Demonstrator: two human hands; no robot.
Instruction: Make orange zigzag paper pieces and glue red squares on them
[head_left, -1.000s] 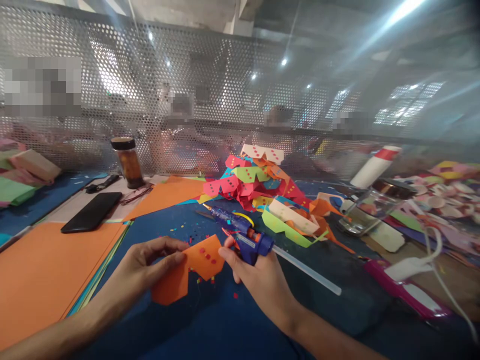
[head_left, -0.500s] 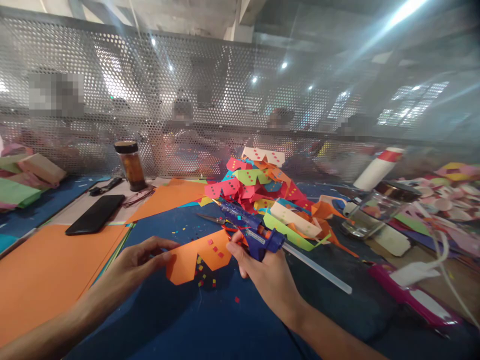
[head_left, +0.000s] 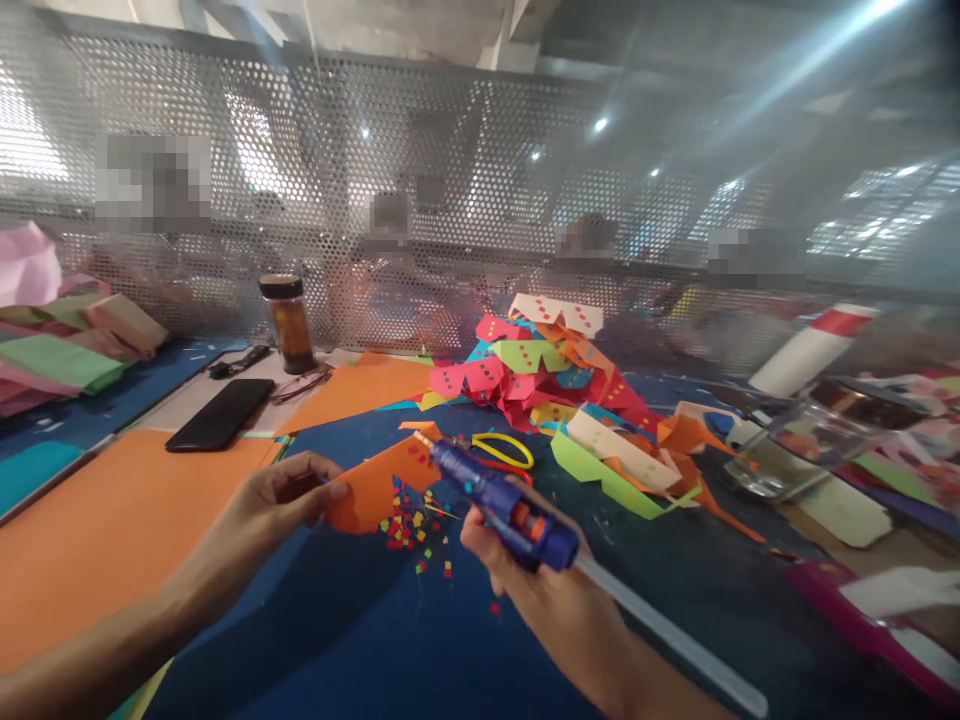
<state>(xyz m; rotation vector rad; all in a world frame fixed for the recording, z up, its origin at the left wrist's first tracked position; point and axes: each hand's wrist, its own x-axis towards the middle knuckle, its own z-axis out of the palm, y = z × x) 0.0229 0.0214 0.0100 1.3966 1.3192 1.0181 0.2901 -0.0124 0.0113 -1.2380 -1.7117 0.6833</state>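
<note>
Between the thumb and fingers of my left hand [head_left: 296, 495] is the left end of an orange paper mask [head_left: 367, 493], with small red squares near its far edge. My right hand [head_left: 544, 570] is wrapped round a blue hot glue gun [head_left: 502, 500]. A long translucent glue stick [head_left: 667, 635] juts from its rear. The gun's nozzle is over or close to the mask's right part; whether they touch I cannot tell. Small coloured paper squares [head_left: 409, 525] lie scattered beneath and beside the mask. Yellow-and-red scissors handles [head_left: 504, 450] show behind the gun.
A heap of decorated paper masks [head_left: 525, 365] lies at the back. Orange sheets [head_left: 150, 520], a black phone [head_left: 220, 415] and a brown-filled jar [head_left: 289, 325] are on the left. To the right are a glass jar [head_left: 795, 440] and a magenta tool [head_left: 862, 620]. A perforated metal screen [head_left: 450, 160] stands behind.
My right hand has let go of the mask's right end and turned the glue gun, its nozzle now near the mask. The view has shifted left, uncovering the scissors handles and more paper squares.
</note>
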